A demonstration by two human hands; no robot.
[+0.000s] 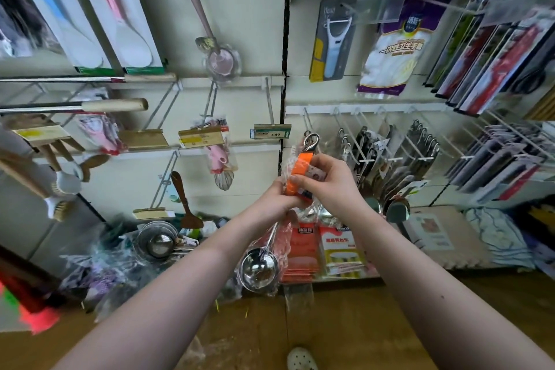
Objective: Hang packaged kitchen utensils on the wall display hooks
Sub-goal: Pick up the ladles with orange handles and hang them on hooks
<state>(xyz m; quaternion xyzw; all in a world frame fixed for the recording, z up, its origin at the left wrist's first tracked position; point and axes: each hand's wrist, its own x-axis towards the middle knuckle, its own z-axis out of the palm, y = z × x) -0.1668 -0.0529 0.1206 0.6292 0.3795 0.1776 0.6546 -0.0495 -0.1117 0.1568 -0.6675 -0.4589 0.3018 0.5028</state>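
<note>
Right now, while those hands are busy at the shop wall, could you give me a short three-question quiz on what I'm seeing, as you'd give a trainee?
1. True or false: the packaged ladle already hangs on a hook.
2. Which hands grip it? A) left only B) right only C) both
3. Fill in: the price tag up and left of the hands reads ____.

Key
1. False: it is still in the hands.
2. C: the left hand and right hand both grip its upper end, with the bowl hanging below.
3. 4.50
</note>
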